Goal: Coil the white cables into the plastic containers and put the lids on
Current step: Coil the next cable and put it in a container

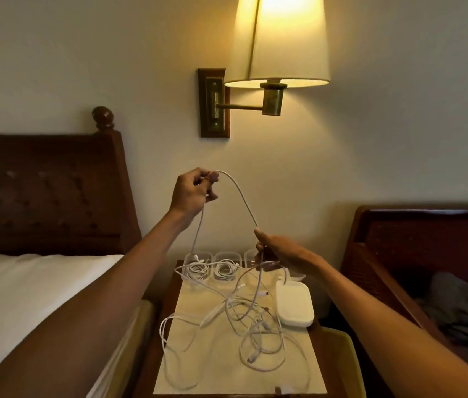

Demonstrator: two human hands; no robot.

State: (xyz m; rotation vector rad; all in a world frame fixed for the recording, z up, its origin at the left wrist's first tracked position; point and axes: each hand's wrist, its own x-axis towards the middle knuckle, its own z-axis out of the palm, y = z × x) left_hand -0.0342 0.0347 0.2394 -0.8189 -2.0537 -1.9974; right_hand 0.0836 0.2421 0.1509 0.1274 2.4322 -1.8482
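Past the left forearm [98, 297], the left hand [191, 191] and right hand [281, 251] pinch a light, limp white cable [243, 198] arching between their fingers; it is probably best held near its ends.

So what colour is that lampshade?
The lampshade is cream, glowing yellow near the top; the head view shows it.

No readable text anywhere — no labels, brands (or numbers) show.

Your nightstand [198, 300] carries tangled white cables [235, 307], clear containers [224, 268] along its far edge (two hold coils) and stacked lids [294, 305] at right.
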